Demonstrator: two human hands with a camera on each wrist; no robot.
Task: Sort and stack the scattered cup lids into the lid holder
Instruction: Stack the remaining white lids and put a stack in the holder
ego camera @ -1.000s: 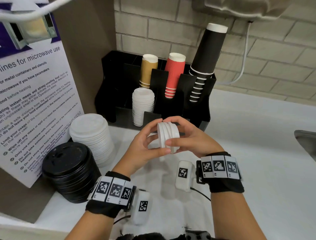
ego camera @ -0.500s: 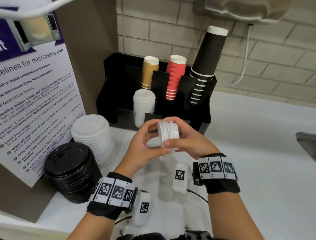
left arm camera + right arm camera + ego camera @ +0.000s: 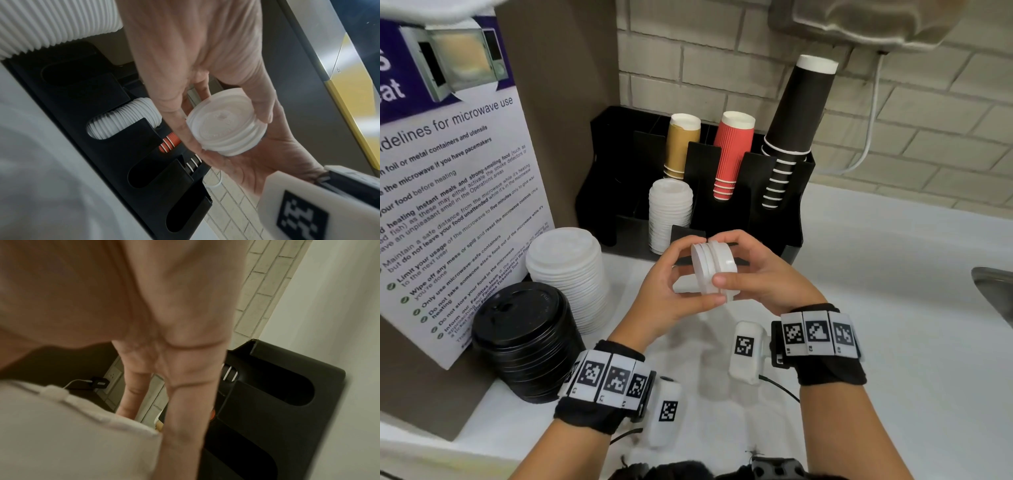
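Observation:
A short stack of small white lids (image 3: 714,266) is held on edge above the counter, between both hands. My left hand (image 3: 681,274) curls its fingers and thumb round the stack's left side. My right hand (image 3: 751,270) grips the right side, thumb in front. In the left wrist view the small white lids (image 3: 225,128) sit nested between the fingers of both hands. Behind them stands the black lid holder (image 3: 796,192), with a column of small white lids (image 3: 670,212) in one front slot. The right wrist view shows mostly the back of my fingers (image 3: 185,386) and the lid holder (image 3: 287,386).
A tall pile of large white lids (image 3: 568,274) and a pile of black lids (image 3: 525,339) stand on the counter at left, below a microwave notice board (image 3: 448,192). Gold, red and black cup stacks fill the holder's back slots. A sink edge (image 3: 993,291) lies at right.
Both hands have kept the lid stack in the same grip; they shifted slightly up and toward the holder as the view moved a little.

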